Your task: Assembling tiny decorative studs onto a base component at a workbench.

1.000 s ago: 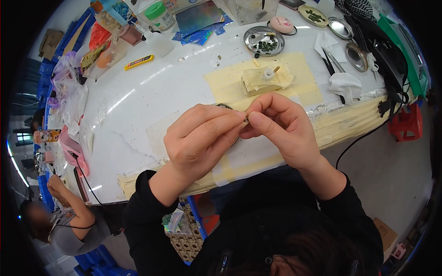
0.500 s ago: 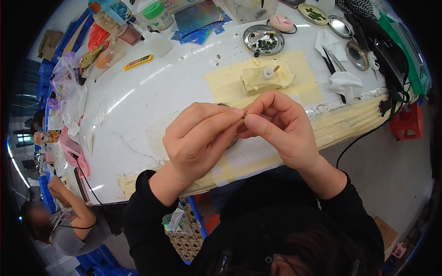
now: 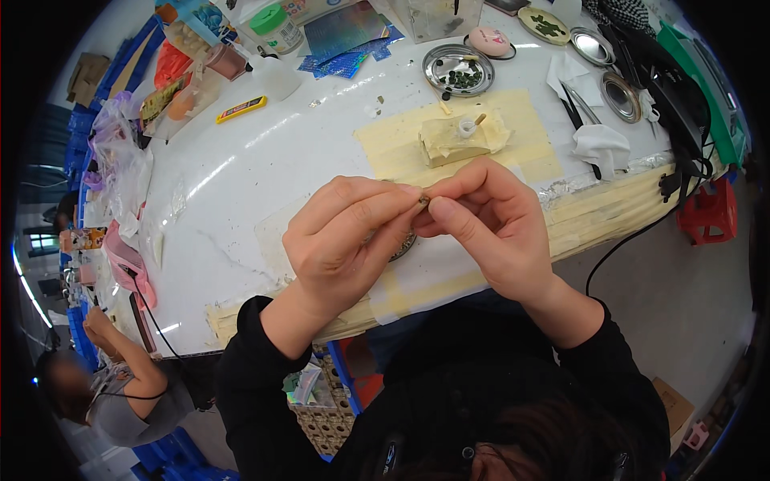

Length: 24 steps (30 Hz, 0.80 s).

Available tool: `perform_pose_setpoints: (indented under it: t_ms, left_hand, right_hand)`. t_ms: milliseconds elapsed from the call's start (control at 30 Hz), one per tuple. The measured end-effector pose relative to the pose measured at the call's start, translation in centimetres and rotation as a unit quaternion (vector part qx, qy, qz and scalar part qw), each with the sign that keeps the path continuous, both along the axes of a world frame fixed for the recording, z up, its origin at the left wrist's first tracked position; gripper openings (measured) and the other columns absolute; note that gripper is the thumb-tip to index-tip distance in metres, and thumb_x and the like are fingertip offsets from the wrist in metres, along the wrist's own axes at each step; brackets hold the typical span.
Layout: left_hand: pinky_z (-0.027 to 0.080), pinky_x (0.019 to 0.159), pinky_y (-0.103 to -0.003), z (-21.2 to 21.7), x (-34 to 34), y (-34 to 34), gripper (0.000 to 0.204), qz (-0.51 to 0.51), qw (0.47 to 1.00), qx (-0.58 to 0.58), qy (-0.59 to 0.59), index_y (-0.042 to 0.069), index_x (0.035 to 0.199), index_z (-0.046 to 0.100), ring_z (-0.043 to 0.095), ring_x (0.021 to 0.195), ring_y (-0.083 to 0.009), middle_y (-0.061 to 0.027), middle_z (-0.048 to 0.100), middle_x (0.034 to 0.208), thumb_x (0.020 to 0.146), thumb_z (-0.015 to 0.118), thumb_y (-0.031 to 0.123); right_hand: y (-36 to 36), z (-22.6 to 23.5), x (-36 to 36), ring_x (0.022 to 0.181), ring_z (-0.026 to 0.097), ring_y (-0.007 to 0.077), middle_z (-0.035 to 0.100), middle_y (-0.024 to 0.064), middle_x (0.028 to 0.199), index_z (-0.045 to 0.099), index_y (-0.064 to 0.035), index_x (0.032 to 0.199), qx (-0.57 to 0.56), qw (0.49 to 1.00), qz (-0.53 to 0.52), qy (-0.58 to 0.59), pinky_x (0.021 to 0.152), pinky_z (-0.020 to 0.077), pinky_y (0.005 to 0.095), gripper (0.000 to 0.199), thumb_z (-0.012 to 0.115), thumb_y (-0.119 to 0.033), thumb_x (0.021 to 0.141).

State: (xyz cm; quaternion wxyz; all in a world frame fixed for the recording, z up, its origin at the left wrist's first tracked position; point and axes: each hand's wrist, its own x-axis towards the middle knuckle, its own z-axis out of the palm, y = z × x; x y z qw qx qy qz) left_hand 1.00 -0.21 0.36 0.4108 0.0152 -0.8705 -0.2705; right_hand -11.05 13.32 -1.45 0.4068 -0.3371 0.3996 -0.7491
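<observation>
My left hand (image 3: 341, 236) and my right hand (image 3: 497, 232) meet above the front part of the white table (image 3: 208, 240). Between their fingertips is a tiny dark brownish piece (image 3: 424, 200), too small for me to name. Thumb and fingers of both hands pinch it from either side. Beneath them, mostly covered by my left hand, lies a round metal dish (image 3: 405, 247) with small bits in it. Just beyond my hands, a block wrapped in cream tape (image 3: 453, 143) carries a small white cup (image 3: 467, 127) with a short stick in it.
A metal plate of dark green pieces (image 3: 459, 70) stands farther back. Tweezers (image 3: 579, 104) and a white cloth (image 3: 601, 147) lie at right. A yellow box cutter (image 3: 241, 109) and a green-lidded jar (image 3: 275, 28) are at back left. Another person (image 3: 132, 385) sits at far left.
The fingertips have shifted slightly, and the small dark piece between them shows a little more. Both hands otherwise keep their place.
</observation>
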Motion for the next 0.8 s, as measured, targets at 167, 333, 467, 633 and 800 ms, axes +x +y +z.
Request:
perform_pose_setpoints:
  t_ms: [167, 333, 467, 633, 800]
  left_hand:
    - [0.052, 0.062, -0.027, -0.3, 0.1, -0.2, 0.023, -0.007, 1.000, -0.018, 0.010, 0.003, 0.092, 0.073, 0.066, 0.073, -0.0187, -0.0073, 0.069, 0.085, 0.070, 0.078, -0.004]
    - [0.052, 0.062, -0.027, -0.1, 0.1, -0.5, 0.024, -0.056, 0.998, 0.011, 0.002, 0.003, 0.092, 0.073, 0.067, 0.073, -0.0186, -0.0074, 0.069, 0.085, 0.070, 0.078, -0.004]
    - [0.052, 0.062, -0.027, -0.2, 0.0, -0.4, 0.024, -0.050, 0.998, 0.026, -0.002, 0.003, 0.093, 0.073, 0.067, 0.074, -0.0188, -0.0076, 0.069, 0.085, 0.071, 0.078, -0.004]
    - [0.053, 0.062, -0.027, -0.2, 0.0, -0.1, 0.023, -0.013, 1.000, 0.007, -0.008, 0.003, 0.092, 0.073, 0.067, 0.074, -0.0191, -0.0076, 0.069, 0.085, 0.071, 0.078, -0.004]
    - [0.053, 0.062, -0.027, -0.3, 0.1, -0.4, 0.024, -0.041, 0.999, 0.019, -0.004, 0.004, 0.093, 0.073, 0.067, 0.074, -0.0186, -0.0072, 0.069, 0.085, 0.071, 0.078, -0.004]
  right_hand:
    - [0.0, 0.2, -0.5, 0.090, 0.068, 0.0134, 0.066, 0.0093, 0.096, 0.058, 0.0022, 0.101, 0.025, 0.997, 0.046, -0.053, 0.080, 0.0560, 0.0259, 0.011, 0.058, -0.008, 0.097]
    - [0.1, 0.2, -1.1, 0.089, 0.068, 0.0136, 0.066, 0.0085, 0.096, 0.058, 0.0024, 0.102, 0.056, 0.987, 0.098, -0.118, 0.081, 0.0564, 0.0264, 0.013, 0.058, -0.010, 0.098]
    - [0.2, 0.3, -0.7, 0.090, 0.067, 0.0131, 0.066, 0.0080, 0.096, 0.057, 0.0029, 0.102, 0.048, 0.993, 0.069, -0.081, 0.081, 0.0559, 0.0261, 0.012, 0.057, -0.009, 0.098]
    - [0.1, -0.2, 0.2, 0.090, 0.066, 0.0121, 0.065, 0.0078, 0.095, 0.055, 0.0025, 0.101, 0.003, 1.000, -0.012, 0.023, 0.080, 0.0546, 0.0255, 0.009, 0.056, -0.006, 0.098]
    - [0.2, 0.2, -0.4, 0.090, 0.067, 0.0128, 0.065, 0.0081, 0.096, 0.056, 0.0022, 0.102, 0.026, 0.997, 0.047, -0.047, 0.081, 0.0555, 0.0261, 0.011, 0.056, -0.008, 0.098]
